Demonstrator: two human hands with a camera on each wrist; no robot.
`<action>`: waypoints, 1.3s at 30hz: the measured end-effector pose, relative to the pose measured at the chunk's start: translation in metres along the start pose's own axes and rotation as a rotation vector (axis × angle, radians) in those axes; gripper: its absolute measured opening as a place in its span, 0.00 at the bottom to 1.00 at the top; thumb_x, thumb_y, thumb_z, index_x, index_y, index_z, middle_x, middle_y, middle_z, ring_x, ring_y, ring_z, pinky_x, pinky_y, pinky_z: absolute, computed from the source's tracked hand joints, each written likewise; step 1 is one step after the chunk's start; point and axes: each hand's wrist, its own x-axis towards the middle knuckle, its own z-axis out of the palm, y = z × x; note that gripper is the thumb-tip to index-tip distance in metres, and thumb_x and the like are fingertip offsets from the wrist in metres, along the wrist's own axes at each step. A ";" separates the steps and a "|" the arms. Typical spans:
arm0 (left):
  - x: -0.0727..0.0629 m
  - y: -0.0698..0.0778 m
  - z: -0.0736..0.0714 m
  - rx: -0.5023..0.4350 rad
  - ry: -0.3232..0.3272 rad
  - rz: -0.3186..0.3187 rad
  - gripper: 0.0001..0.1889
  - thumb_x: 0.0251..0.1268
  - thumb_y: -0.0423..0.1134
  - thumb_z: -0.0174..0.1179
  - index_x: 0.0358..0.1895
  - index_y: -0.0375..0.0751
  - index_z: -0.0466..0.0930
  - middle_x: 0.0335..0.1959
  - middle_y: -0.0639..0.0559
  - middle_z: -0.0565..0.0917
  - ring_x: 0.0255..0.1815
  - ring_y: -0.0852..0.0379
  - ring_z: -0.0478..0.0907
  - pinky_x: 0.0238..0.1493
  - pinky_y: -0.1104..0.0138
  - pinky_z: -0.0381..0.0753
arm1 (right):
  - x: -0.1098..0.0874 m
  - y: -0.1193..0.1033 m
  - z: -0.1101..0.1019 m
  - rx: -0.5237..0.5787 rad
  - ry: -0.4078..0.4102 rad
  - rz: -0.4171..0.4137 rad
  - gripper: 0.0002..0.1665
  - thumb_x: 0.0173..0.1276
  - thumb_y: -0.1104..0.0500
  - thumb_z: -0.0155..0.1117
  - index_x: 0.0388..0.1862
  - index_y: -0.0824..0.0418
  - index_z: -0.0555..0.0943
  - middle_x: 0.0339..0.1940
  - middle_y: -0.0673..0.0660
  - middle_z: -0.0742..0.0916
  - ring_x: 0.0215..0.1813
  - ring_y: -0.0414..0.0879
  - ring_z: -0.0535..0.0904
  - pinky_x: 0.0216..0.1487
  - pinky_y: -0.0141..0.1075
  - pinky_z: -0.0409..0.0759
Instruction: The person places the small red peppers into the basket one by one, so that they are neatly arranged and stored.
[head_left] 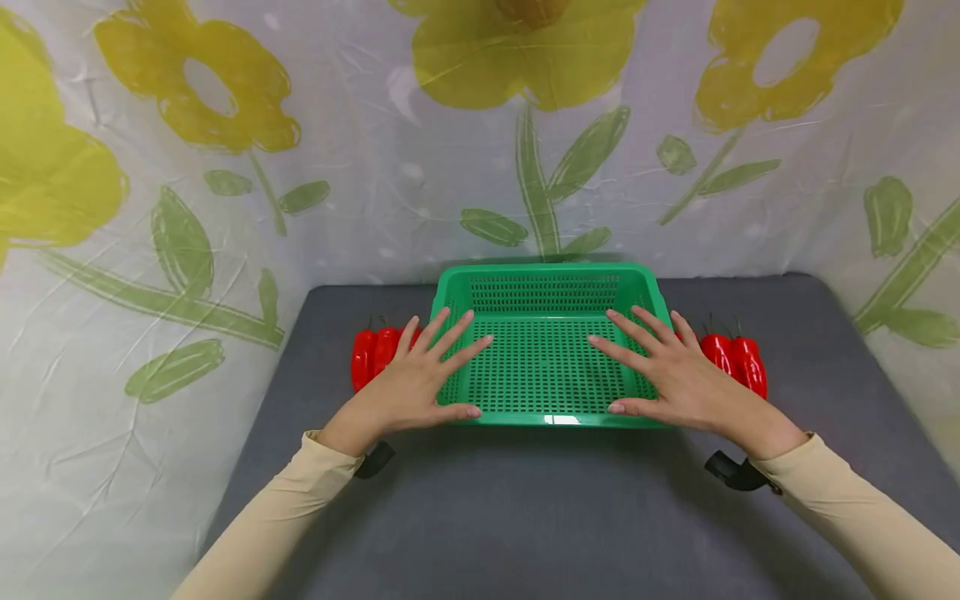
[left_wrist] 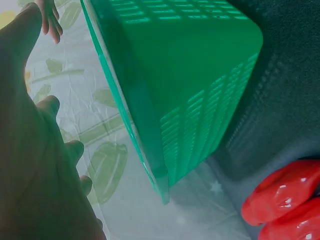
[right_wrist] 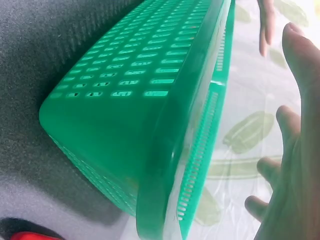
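A green perforated plastic basket [head_left: 555,419] stands on the grey table, with nothing inside it. My left hand [head_left: 416,382] hovers over its left end, fingers spread and straight, holding nothing. Over the right end my right hand [head_left: 678,382] is spread the same way, also holding nothing. Both wrist views show a gap between each hand and the basket's rim. Shiny red peppers [head_left: 364,360] lie left of the basket, partly hidden by the left hand. More red peppers [head_left: 748,367] lie on the right, partly behind the right hand.
The grey table [head_left: 525,517] runs back to a white cloth [head_left: 360,208] printed with yellow flowers and green leaves. The basket's far side stands close to this cloth. A black strap piece [head_left: 731,471] juts out under the right wrist, another [head_left: 373,460] under the left.
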 end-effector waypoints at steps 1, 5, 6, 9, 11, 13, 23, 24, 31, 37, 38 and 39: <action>0.000 -0.001 0.000 0.001 -0.001 -0.004 0.50 0.59 0.74 0.53 0.80 0.68 0.37 0.83 0.56 0.32 0.84 0.42 0.29 0.78 0.36 0.34 | 0.000 0.000 0.000 0.000 -0.003 0.000 0.52 0.61 0.31 0.65 0.80 0.36 0.54 0.84 0.54 0.54 0.82 0.63 0.46 0.71 0.73 0.46; -0.002 -0.003 0.000 -0.010 -0.001 -0.028 0.51 0.59 0.74 0.53 0.80 0.67 0.36 0.84 0.54 0.35 0.84 0.41 0.31 0.78 0.36 0.34 | -0.002 0.000 -0.002 0.008 -0.007 0.015 0.52 0.61 0.31 0.65 0.80 0.37 0.54 0.84 0.54 0.53 0.82 0.63 0.46 0.71 0.73 0.45; -0.002 -0.004 -0.001 -0.017 0.004 -0.031 0.51 0.59 0.74 0.53 0.80 0.67 0.37 0.84 0.53 0.36 0.84 0.41 0.32 0.77 0.35 0.34 | -0.002 0.000 -0.003 0.009 -0.007 0.018 0.52 0.61 0.31 0.65 0.80 0.37 0.54 0.84 0.54 0.53 0.82 0.62 0.46 0.71 0.73 0.45; -0.003 -0.006 -0.002 -0.029 0.005 -0.043 0.50 0.59 0.74 0.52 0.80 0.66 0.36 0.84 0.54 0.35 0.84 0.40 0.32 0.77 0.35 0.34 | -0.003 0.001 -0.005 0.011 -0.002 0.030 0.52 0.60 0.32 0.66 0.80 0.36 0.54 0.84 0.55 0.54 0.82 0.62 0.45 0.71 0.73 0.46; -0.003 -0.007 -0.002 -0.033 0.009 -0.047 0.51 0.59 0.74 0.53 0.80 0.66 0.37 0.84 0.54 0.34 0.84 0.40 0.32 0.77 0.35 0.34 | -0.003 0.002 -0.006 0.012 0.001 0.035 0.52 0.60 0.32 0.66 0.80 0.37 0.55 0.83 0.55 0.54 0.82 0.61 0.45 0.71 0.73 0.46; -0.003 -0.009 -0.002 -0.033 0.006 -0.053 0.51 0.59 0.73 0.53 0.80 0.65 0.36 0.84 0.54 0.34 0.84 0.40 0.31 0.77 0.35 0.34 | -0.004 0.004 -0.007 0.011 0.001 0.043 0.53 0.60 0.32 0.67 0.80 0.37 0.54 0.83 0.55 0.54 0.82 0.61 0.45 0.71 0.73 0.46; -0.005 -0.015 -0.002 -0.093 -0.007 -0.106 0.53 0.59 0.71 0.56 0.81 0.63 0.35 0.84 0.50 0.35 0.83 0.40 0.31 0.77 0.34 0.32 | -0.016 0.023 -0.018 0.083 -0.001 0.134 0.53 0.63 0.36 0.66 0.81 0.37 0.50 0.84 0.55 0.50 0.83 0.63 0.43 0.73 0.72 0.39; -0.005 -0.016 -0.002 -0.106 -0.008 -0.113 0.53 0.59 0.71 0.56 0.81 0.63 0.34 0.84 0.49 0.35 0.83 0.40 0.31 0.77 0.34 0.32 | -0.018 0.026 -0.020 0.091 0.004 0.143 0.52 0.64 0.37 0.66 0.81 0.38 0.50 0.84 0.55 0.50 0.83 0.63 0.43 0.73 0.72 0.39; -0.009 -0.025 0.003 -0.168 -0.025 -0.174 0.54 0.61 0.69 0.57 0.80 0.63 0.29 0.83 0.48 0.33 0.83 0.41 0.28 0.77 0.35 0.31 | -0.032 0.055 -0.028 0.136 0.033 0.249 0.56 0.62 0.40 0.69 0.82 0.40 0.48 0.84 0.57 0.50 0.82 0.65 0.44 0.72 0.73 0.39; -0.013 -0.029 0.010 -0.261 -0.045 -0.203 0.56 0.61 0.68 0.58 0.80 0.60 0.26 0.83 0.49 0.31 0.83 0.41 0.29 0.77 0.36 0.31 | -0.045 0.079 -0.027 0.197 0.053 0.334 0.56 0.64 0.42 0.68 0.82 0.41 0.45 0.83 0.61 0.50 0.80 0.70 0.44 0.72 0.74 0.38; -0.013 -0.030 0.011 -0.277 -0.050 -0.210 0.56 0.61 0.67 0.58 0.80 0.60 0.26 0.83 0.50 0.31 0.83 0.42 0.28 0.77 0.36 0.31 | -0.047 0.083 -0.026 0.207 0.058 0.346 0.56 0.64 0.43 0.68 0.82 0.41 0.45 0.83 0.62 0.50 0.80 0.70 0.45 0.71 0.74 0.39; -0.014 -0.030 0.012 -0.294 -0.056 -0.218 0.57 0.61 0.67 0.58 0.80 0.60 0.26 0.83 0.51 0.30 0.83 0.42 0.28 0.77 0.36 0.31 | -0.050 0.087 -0.024 0.213 0.060 0.360 0.57 0.63 0.43 0.69 0.82 0.41 0.45 0.83 0.63 0.51 0.80 0.70 0.45 0.70 0.75 0.41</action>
